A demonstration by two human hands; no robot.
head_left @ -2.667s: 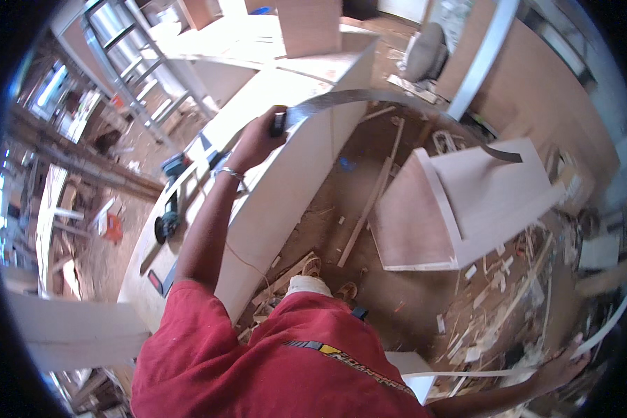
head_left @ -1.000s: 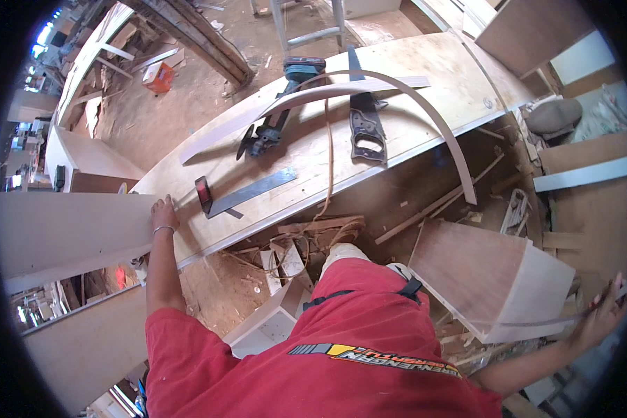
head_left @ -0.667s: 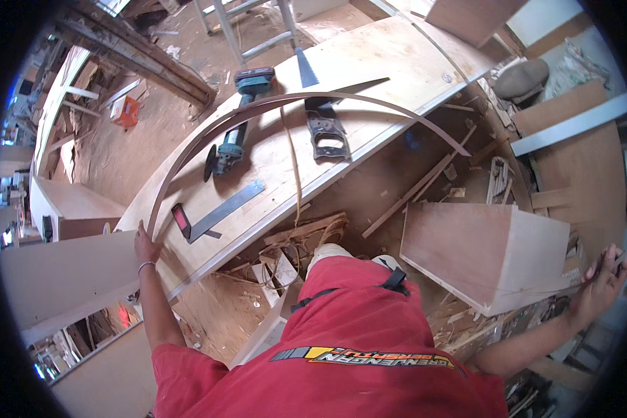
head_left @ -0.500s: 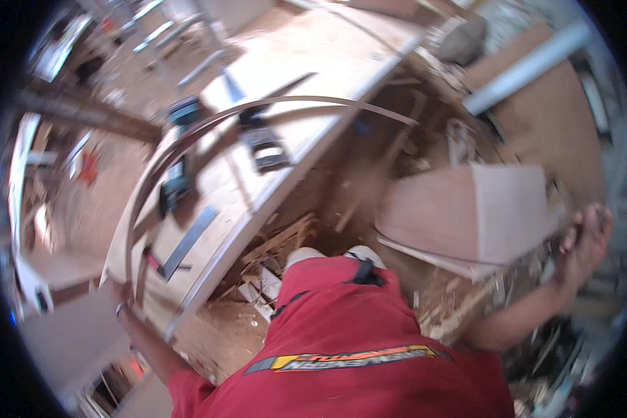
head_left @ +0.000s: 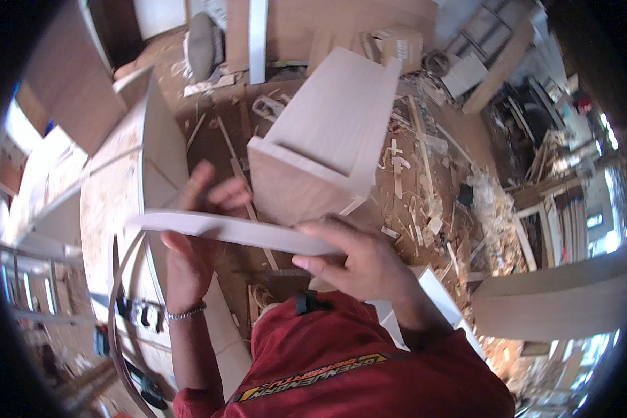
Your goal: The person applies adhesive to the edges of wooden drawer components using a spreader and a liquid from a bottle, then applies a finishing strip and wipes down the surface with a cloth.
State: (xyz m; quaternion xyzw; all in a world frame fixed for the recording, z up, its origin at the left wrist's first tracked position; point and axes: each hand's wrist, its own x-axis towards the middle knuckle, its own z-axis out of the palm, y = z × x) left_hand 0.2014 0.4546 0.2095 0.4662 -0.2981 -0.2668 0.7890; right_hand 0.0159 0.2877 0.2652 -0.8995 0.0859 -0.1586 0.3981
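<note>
My right hand [head_left: 348, 261] is closed on a pale flexible strip [head_left: 258, 235] at the middle of the view, its thumb along the lower edge. My left hand [head_left: 198, 216] is behind the strip, fingers spread and blurred; I cannot tell whether it touches it. The strip bends at the left and curves down past the long plywood bench [head_left: 157, 265], where dark tools [head_left: 146, 313] lie partly hidden. Beyond my hands a pale wooden box [head_left: 324, 125] lies tilted on the floor.
Offcuts and debris [head_left: 425, 181] cover the floor to the right. A white open box [head_left: 439, 303] is beside my body, a thick board [head_left: 550, 299] at the right. Upright sheets [head_left: 292, 35] stand at the back; a grey bundle [head_left: 200, 42] sits near them.
The view has turned away from the bench toward the floor box. My hands, earlier far apart, have come together at the centre with the strip; my left hand's fingers have spread.
</note>
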